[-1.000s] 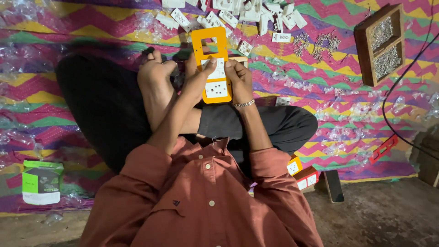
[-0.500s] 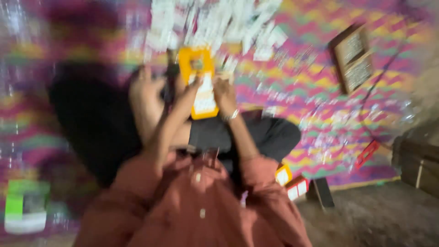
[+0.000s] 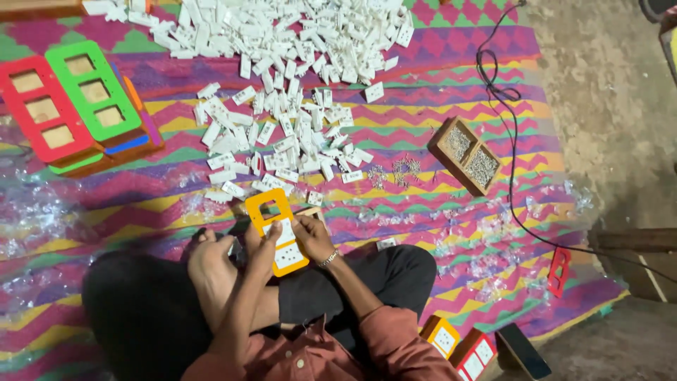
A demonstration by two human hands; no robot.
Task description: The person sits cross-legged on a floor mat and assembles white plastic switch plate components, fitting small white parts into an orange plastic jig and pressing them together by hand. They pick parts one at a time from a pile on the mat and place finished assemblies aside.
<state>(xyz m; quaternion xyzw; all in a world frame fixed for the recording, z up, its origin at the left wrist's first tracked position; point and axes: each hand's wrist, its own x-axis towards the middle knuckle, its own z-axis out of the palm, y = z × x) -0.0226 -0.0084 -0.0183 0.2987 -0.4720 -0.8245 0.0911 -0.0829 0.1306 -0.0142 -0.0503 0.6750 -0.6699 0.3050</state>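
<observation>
**Both hands gripping an orange frame over the lap**

While sitting cross-legged on the zigzag mat (image 3: pixel 437 63), the person is clasping an orange switch-plate frame (image 3: pixel 276 231) with left hand (image 3: pixel 264 240) and right hand (image 3: pixel 311 236), each grip clamped on its edges, just below scattered white switch pieces (image 3: pixel 282 134).

Left hand (image 3: pixel 262 243) and right hand (image 3: pixel 310 236), fingers curled

The person wears a rust-red button-up shirt (image 3: pixel 310 353) with small pale buttons down the front and long sleeves pushed up past the elbows, leaving the forearms bare. Dark, near-black trousers (image 3: pixel 367 279) cover the legs, and the feet are bare. A thin metal bracelet (image 3: pixel 327 259) circles the right wrist.
</observation>
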